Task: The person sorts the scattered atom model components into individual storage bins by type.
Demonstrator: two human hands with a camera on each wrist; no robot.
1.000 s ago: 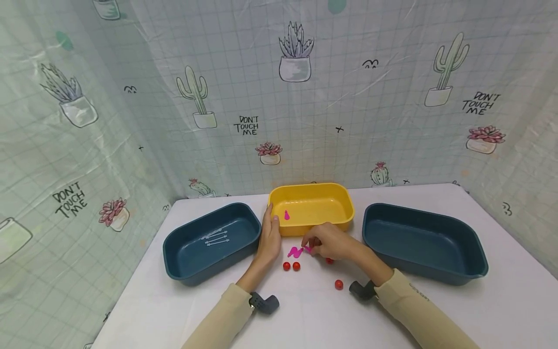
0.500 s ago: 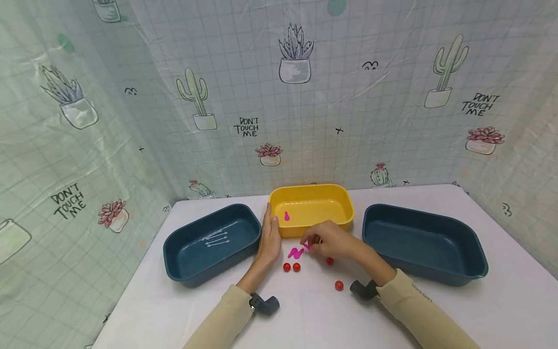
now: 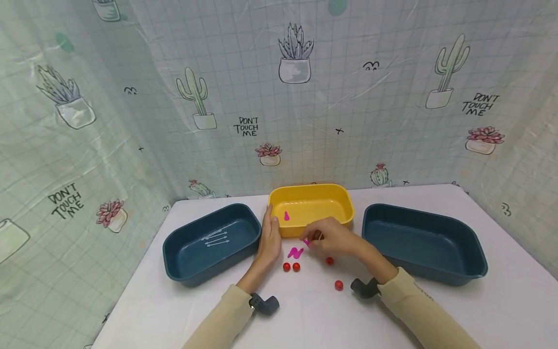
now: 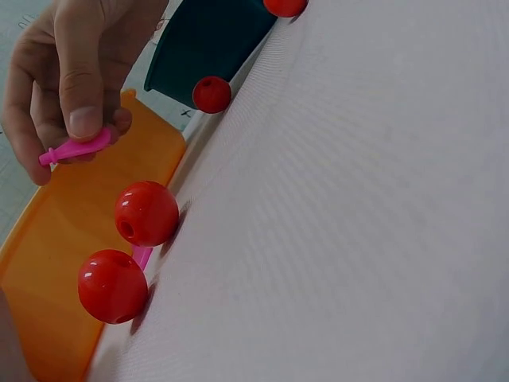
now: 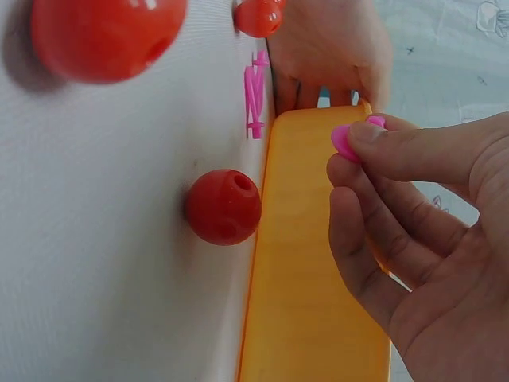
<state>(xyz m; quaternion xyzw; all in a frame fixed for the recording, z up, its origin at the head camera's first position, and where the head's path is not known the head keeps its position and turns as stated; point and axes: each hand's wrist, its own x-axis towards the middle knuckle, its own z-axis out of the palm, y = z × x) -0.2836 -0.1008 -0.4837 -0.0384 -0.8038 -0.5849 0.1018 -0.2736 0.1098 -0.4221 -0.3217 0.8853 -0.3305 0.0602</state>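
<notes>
The right hand pinches 1 small, bright pink piece up off the worktop, by the near edge of the yellow tub. The piece is fat and round at 1 end and thin at the other. The tub sits upright at the middle of the worktop's far edge. The left hand touches its left end. A loose pink piece lies inside, near that end. 2 more pink pieces lie close together in front of the tub's near left corner.

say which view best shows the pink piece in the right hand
Left wrist view, showing most of the pink piece lengthwise. In the right wrist view, the thumb covers part; the head view shows it tiny, partly hidden.
</notes>
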